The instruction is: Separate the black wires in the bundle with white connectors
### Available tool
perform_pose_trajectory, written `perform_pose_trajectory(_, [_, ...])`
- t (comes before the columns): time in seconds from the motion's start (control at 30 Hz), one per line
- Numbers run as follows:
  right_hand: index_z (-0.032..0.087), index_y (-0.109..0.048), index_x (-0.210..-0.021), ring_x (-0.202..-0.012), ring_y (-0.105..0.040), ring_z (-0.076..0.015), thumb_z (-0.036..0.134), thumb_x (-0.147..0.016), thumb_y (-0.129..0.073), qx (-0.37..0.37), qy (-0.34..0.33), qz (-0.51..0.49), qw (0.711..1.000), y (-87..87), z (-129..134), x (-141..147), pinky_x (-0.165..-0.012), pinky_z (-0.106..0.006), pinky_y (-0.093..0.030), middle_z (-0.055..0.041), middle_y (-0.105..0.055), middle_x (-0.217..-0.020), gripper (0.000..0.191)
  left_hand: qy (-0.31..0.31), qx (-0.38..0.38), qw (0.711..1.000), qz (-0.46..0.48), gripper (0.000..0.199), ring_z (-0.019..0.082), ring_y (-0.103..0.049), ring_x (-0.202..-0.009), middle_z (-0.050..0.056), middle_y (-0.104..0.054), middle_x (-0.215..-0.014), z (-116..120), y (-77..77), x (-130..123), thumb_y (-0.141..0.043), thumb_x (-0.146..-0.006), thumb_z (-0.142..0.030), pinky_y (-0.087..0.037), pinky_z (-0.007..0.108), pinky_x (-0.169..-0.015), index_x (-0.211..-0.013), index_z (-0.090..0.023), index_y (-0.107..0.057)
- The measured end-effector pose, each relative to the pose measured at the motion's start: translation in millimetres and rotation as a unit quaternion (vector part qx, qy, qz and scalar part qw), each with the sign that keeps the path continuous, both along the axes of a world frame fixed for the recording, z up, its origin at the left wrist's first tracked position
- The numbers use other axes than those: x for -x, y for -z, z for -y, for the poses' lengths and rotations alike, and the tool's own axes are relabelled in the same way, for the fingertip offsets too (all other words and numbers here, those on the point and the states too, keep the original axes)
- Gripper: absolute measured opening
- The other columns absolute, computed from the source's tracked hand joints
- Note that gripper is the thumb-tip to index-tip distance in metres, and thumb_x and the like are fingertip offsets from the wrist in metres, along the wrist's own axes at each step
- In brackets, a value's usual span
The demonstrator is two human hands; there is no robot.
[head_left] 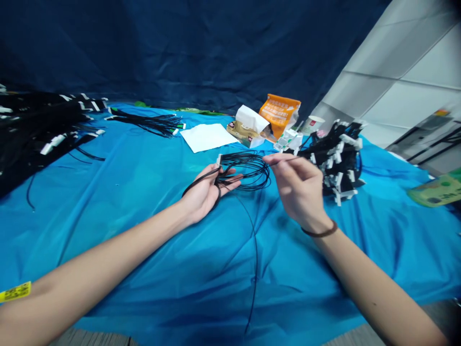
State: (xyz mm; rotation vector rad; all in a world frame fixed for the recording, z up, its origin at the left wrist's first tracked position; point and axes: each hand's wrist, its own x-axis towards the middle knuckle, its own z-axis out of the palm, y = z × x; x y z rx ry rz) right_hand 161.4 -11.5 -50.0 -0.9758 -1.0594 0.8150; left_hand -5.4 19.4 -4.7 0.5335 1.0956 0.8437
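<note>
backdrop: dark blue curtain (180, 48) | right — white panelled wall (403, 62) | table: bright blue cloth (144, 230)

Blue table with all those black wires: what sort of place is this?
Probably a small hand-assembly workbench. Both hands coil a black cable over a blue cloth, between a pile of bundled cables and loose ones.
</note>
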Motion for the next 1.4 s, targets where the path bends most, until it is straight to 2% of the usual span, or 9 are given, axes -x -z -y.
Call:
perform_pose_trajectory(0.1, [0.030, -0.060, -0.099, -0.068, -0.056, -0.0083, 0.042, -0.083, -0.050, 0.074, 0.014, -0.137, 0.988, 4.7, -8.5, -15.2, -0.068, -0.027, -0.050, 0.0021, -0.057, -0.076, 0.022, -0.009, 0.014, 1.000, -0.008, 0.014, 0.021, -0.065, -0.085, 0.007, -0.063, -0.079, 0.0, 2.0, -0.3, -0.042, -0.085, -0.017, -0.045, 0.045, -0.088, -0.073, -0.015, -0.049])
perform_pose_trajectory(0.2, [0.032, -0.057, -0.108, -0.051, -0.043, -0.0036, 0.044, -0.082, -0.052, 0.095, 0.041, -0.140, 0.985, 5.5, -9.1, -21.0, -0.050, -0.019, -0.040, 0.0044, -0.050, -0.069, 0.029, -0.008, 0.018, 1.000, -0.012, 0.012, 0.021, -0.066, -0.084, 0.006, -0.063, -0.079, 1.0, 2.6, -0.8, -0.042, -0.085, -0.015, -0.046, 0.045, -0.087, -0.075, -0.015, -0.048])
perform_pose_trajectory(0.27, [0.030, -0.060, -0.105, -0.051, -0.041, -0.0037, 0.039, -0.083, -0.052, 0.055, 0.087, -0.047, 0.994, 2.5, -3.7, -15.9, -0.048, -0.019, -0.035, 0.0038, -0.050, -0.067, 0.026, -0.004, 0.018, 1.000, -0.011, 0.011, 0.022, -0.066, -0.082, 0.005, -0.063, -0.078, 2.2, 1.8, -1.4, -0.041, -0.085, -0.015, -0.046, 0.044, -0.086, -0.076, -0.015, -0.047])
perform_pose_trajectory(0.33, [0.026, -0.066, -0.094, -0.057, -0.045, -0.0056, 0.030, -0.079, -0.059, -0.037, 0.131, 0.126, 0.983, -1.2, 4.0, -6.3, -0.052, -0.021, -0.036, 0.0020, -0.054, -0.069, 0.017, 0.004, 0.017, 1.000, -0.007, 0.011, 0.021, -0.066, -0.082, 0.005, -0.063, -0.078, 3.6, 0.8, -1.8, -0.041, -0.086, -0.015, -0.046, 0.043, -0.086, -0.077, -0.015, -0.047])
perform_pose_trajectory(0.43, [0.022, -0.068, -0.083, -0.062, -0.045, -0.0081, 0.019, -0.073, -0.065, -0.154, 0.137, 0.355, 0.912, -3.6, 13.3, 8.7, -0.056, -0.023, -0.035, 0.0004, -0.058, -0.067, 0.010, 0.024, 0.009, 1.000, 0.004, 0.012, 0.019, -0.065, -0.080, 0.005, -0.063, -0.079, 5.8, 0.0, -1.7, -0.041, -0.086, -0.014, -0.045, 0.044, -0.087, -0.076, -0.014, -0.048])
perform_pose_trajectory(0.53, [0.019, -0.066, -0.081, -0.062, -0.040, -0.0091, 0.018, -0.074, -0.064, -0.179, 0.151, 0.443, 0.866, -2.7, 16.6, 17.0, -0.056, -0.023, -0.033, 0.0003, -0.059, -0.064, 0.007, 0.035, 0.000, 0.999, 0.021, 0.012, 0.017, -0.064, -0.079, 0.004, -0.063, -0.078, 8.2, 0.2, -1.6, -0.042, -0.086, -0.013, -0.045, 0.045, -0.088, -0.076, -0.014, -0.049])
perform_pose_trajectory(0.67, [0.019, -0.064, -0.081, -0.062, -0.038, -0.0095, 0.018, -0.075, -0.064, -0.171, 0.183, 0.466, 0.849, -3.1, 16.2, 18.5, -0.057, -0.023, -0.032, 0.0008, -0.059, -0.063, 0.007, 0.063, -0.015, 0.997, 0.036, 0.008, 0.017, -0.064, -0.082, 0.003, -0.064, -0.080, 11.0, 1.2, -2.1, -0.046, -0.085, -0.016, -0.045, 0.044, -0.088, -0.079, -0.014, -0.052])
perform_pose_trajectory(0.87, [0.019, -0.064, -0.081, -0.063, -0.037, -0.0101, 0.018, -0.073, -0.066, -0.171, 0.189, 0.470, 0.845, -5.4, 16.1, 17.9, -0.056, -0.022, -0.032, 0.0006, -0.059, -0.062, 0.008, 0.093, -0.033, 0.994, 0.037, 0.006, 0.017, -0.063, -0.086, 0.003, -0.065, -0.085, 12.7, 2.6, -1.0, -0.050, -0.084, -0.020, -0.044, 0.043, -0.089, -0.084, -0.016, -0.054])
perform_pose_trajectory(1.4, [0.020, -0.063, -0.082, -0.064, -0.035, -0.0100, 0.016, -0.072, -0.066, -0.191, 0.196, 0.485, 0.830, -3.7, 16.2, 17.9, -0.057, -0.021, -0.031, 0.0007, -0.060, -0.062, 0.010, 0.092, -0.071, 0.993, -0.013, 0.009, 0.015, -0.062, -0.087, 0.003, -0.064, -0.085, 13.8, 2.3, -2.4, -0.052, -0.083, -0.024, -0.045, 0.040, -0.089, -0.081, -0.016, -0.053])
